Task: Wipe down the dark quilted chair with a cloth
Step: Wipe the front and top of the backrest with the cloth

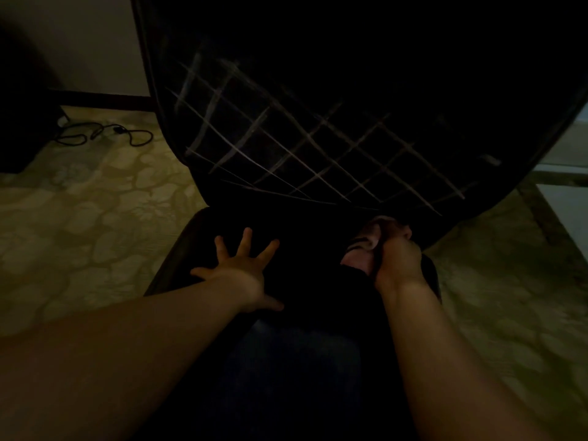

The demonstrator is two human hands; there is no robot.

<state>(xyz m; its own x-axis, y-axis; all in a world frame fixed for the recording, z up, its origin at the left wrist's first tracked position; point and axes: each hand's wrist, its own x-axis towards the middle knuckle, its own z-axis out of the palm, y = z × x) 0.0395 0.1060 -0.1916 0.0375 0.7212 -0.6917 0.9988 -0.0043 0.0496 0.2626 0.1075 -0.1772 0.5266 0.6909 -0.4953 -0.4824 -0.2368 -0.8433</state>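
The dark quilted chair (318,138) fills the middle of the dim view, its backrest crossed by pale stitched lines and its black seat below. My left hand (240,272) lies flat on the seat with fingers spread wide. My right hand (397,259) grips a bunched pale cloth (366,246) and holds it at the crease where the seat meets the backrest, on the seat's right side. Part of the cloth is hidden under my fingers.
A patterned pale-green carpet (95,224) surrounds the chair. A black cable (105,133) lies coiled on the floor at the back left, next to a dark piece of furniture (22,106). A light wall (95,43) rises behind. My dark-clothed leg (286,377) is below the seat.
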